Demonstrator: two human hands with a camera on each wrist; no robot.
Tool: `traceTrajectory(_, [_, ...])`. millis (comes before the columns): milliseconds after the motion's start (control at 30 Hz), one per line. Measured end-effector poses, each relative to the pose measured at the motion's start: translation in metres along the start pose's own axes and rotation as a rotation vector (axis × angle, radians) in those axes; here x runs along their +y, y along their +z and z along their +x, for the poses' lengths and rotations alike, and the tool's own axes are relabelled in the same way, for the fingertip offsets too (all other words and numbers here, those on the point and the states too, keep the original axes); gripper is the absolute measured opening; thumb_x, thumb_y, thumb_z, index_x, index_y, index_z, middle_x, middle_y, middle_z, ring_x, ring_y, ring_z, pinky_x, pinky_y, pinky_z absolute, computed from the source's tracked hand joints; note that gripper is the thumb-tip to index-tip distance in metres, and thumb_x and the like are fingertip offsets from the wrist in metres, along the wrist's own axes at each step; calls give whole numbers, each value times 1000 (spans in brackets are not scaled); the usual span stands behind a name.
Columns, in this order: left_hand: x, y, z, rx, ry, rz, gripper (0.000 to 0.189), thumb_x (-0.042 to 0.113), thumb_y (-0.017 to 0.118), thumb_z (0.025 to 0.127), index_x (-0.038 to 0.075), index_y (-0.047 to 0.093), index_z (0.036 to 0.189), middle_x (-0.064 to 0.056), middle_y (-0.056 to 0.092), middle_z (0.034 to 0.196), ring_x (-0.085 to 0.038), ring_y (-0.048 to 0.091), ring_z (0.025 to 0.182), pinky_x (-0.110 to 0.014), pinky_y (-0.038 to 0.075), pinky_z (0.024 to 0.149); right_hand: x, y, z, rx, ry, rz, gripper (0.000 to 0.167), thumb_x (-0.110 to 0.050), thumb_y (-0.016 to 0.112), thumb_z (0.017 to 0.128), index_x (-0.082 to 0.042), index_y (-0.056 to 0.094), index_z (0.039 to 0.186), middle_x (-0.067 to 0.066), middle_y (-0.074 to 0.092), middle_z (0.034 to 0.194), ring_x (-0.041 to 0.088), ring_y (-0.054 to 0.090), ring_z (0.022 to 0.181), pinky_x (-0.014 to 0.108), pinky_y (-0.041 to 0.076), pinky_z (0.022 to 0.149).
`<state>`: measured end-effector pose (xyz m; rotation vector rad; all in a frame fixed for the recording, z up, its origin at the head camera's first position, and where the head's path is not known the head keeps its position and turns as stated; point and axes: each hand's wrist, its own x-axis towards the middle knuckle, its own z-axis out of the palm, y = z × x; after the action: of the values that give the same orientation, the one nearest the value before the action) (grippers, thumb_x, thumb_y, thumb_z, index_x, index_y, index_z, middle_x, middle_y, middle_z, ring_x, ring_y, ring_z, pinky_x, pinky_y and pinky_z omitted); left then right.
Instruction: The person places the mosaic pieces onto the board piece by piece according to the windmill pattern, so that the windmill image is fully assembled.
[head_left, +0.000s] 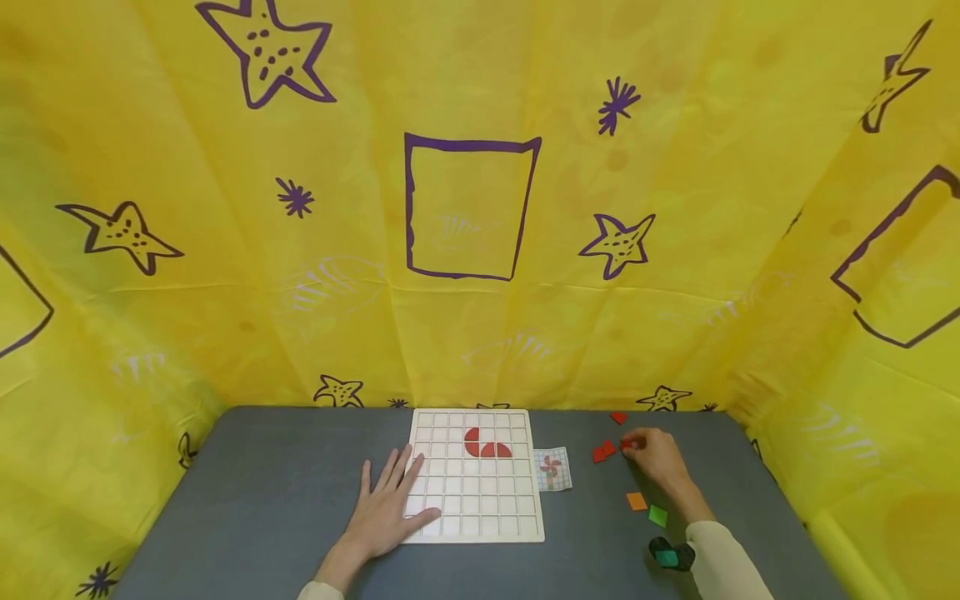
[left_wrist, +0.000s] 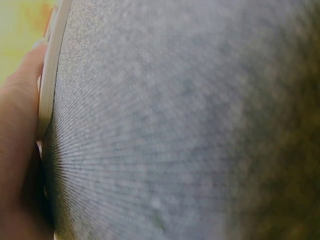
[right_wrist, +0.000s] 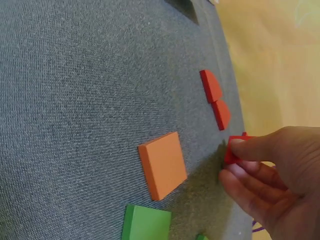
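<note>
My left hand (head_left: 381, 508) rests with fingers spread over the left edge of a white grid board (head_left: 531, 530). Three red rounded pieces lie on the board's upper part, among them a red quarter-round tile (head_left: 472, 442). Off to the right, my right hand (head_left: 658, 457) pinches a red tile (right_wrist: 232, 152) between thumb and fingertips, just above the grey table; the fingers hide part of its shape. Two loose red tiles (right_wrist: 212, 86) lie close to that hand, with another red tile (head_left: 618, 417) farther back.
A small card (head_left: 562, 477) with a printed red pinwheel-like figure lies against the board's right side. Nearer me than the right hand are an orange square tile (head_left: 637, 501) and a green square tile (head_left: 657, 516). A yellow patterned cloth (head_left: 465, 350) hangs behind the table.
</note>
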<state>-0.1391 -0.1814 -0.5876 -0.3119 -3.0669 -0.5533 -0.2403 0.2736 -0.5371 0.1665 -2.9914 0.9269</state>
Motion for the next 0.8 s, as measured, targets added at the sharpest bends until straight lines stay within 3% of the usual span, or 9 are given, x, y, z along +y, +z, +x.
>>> traceTrajectory(267, [-1,0,-1,15,1,1,93,73,53,84,14,34,154,-9,20,162,-35,17,148,-66,-2,112,-9,-3,-2,14,-15,53,22,-1,72,86,6,71,107,13,72,90,29,67,83,43,56,70])
traceTrajectory(433, [0,0,-1,32,11,-10,92,71,55,84,13,36,153,-11,22,162,-36,18,147,-66,-2,112,-16,-5,-3,22,-32,80,22,1,74,83,7,71,104,14,72,87,27,68,79,40,57,67])
traceTrajectory(800, [2,-1,-1,6,0,-9,93,73,54,84,13,35,153,-10,20,162,-36,16,148,-66,-3,112,-43,-3,1,23,-48,120,17,-3,74,85,2,75,101,11,73,88,24,69,77,35,56,65])
